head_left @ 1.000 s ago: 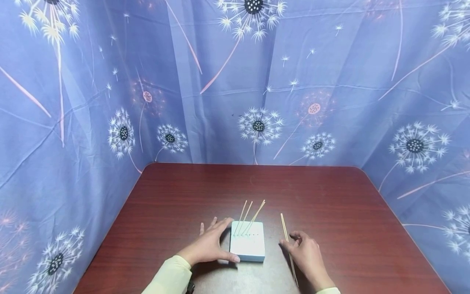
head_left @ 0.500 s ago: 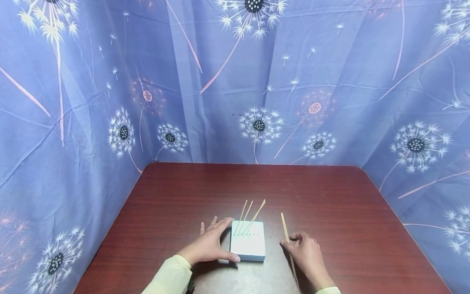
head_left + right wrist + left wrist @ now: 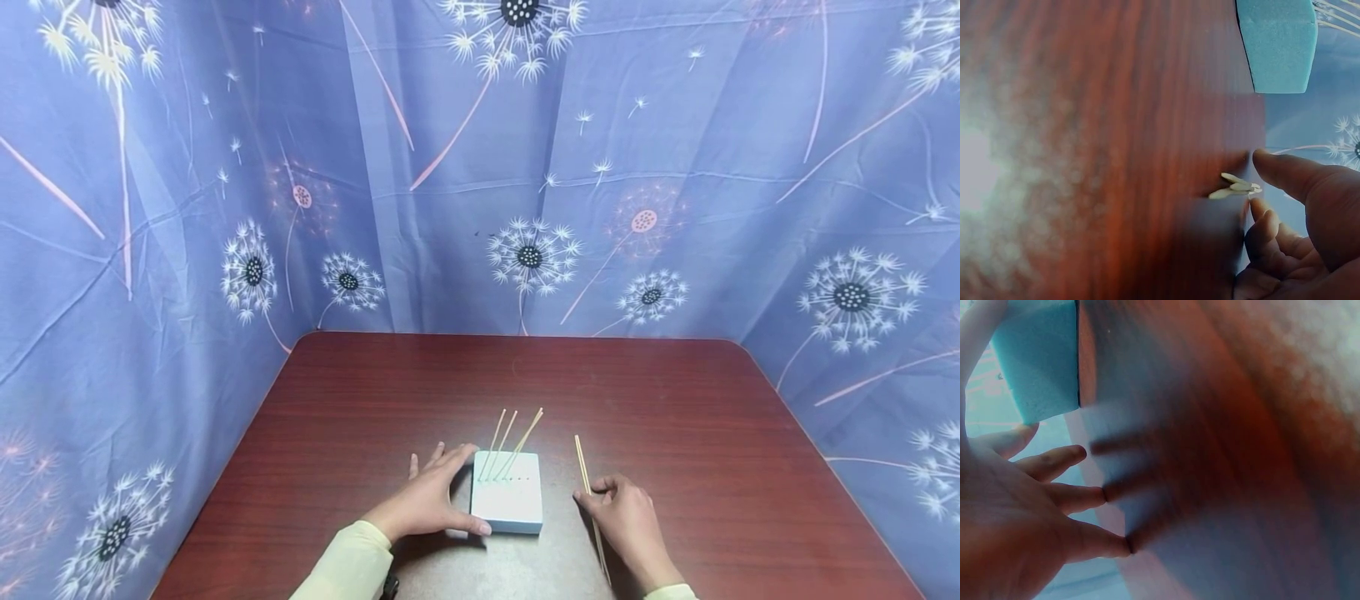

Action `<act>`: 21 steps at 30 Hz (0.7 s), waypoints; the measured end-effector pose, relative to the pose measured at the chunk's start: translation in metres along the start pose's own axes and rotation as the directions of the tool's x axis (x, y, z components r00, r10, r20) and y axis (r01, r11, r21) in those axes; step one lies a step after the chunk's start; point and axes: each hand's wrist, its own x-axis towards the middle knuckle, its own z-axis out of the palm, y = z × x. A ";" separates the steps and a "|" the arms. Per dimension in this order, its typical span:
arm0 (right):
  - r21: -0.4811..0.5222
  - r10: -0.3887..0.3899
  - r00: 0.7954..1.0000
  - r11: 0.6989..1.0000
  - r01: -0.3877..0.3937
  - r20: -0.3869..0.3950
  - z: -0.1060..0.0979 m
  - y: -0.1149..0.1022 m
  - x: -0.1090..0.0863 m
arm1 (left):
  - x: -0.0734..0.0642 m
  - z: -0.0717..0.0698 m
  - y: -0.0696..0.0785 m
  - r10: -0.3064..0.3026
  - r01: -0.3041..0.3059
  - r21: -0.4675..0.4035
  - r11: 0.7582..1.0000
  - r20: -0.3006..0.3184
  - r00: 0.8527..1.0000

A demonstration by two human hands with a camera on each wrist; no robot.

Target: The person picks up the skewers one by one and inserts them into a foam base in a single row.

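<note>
A square pale blue block (image 3: 507, 505), which looks like foam, lies on the table with a row of small holes across its top. Several thin wooden sticks (image 3: 531, 427) lean out of its left holes. My left hand (image 3: 427, 500) holds the block at its left side, thumb at the near corner and index finger (image 3: 1022, 432) at the far one; the other fingers are spread. To the right, loose thin sticks (image 3: 582, 462) lie on the tabletop. My right hand (image 3: 626, 512) straddles them with thumb and fingers; the right wrist view shows a gap between thumb (image 3: 1285, 170) and stick ends.
The dark red-brown table (image 3: 360, 392) has rounded far corners. Blue cloth (image 3: 457, 275) printed with dandelions hangs along its far, left and right sides. A small black object (image 3: 389, 586) shows by the left sleeve (image 3: 347, 562).
</note>
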 end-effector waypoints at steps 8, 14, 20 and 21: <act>-0.010 -0.017 1.000 1.000 0.017 -0.005 -0.001 0.002 0.000 | 0.000 0.000 0.001 0.004 -0.004 -0.001 1.000 -0.003 1.000; -0.023 -0.023 1.000 0.999 0.023 -0.021 0.000 0.002 0.000 | 0.000 0.000 0.000 0.006 -0.006 0.004 1.000 -0.006 1.000; -0.034 -0.030 0.999 0.999 0.030 -0.021 0.000 0.002 0.001 | 0.001 0.000 -0.001 0.011 -0.011 0.006 1.000 -0.006 1.000; -0.035 -0.032 0.999 0.999 0.032 -0.019 -0.001 0.002 0.001 | 0.001 0.000 -0.002 0.012 -0.012 0.007 1.000 -0.008 1.000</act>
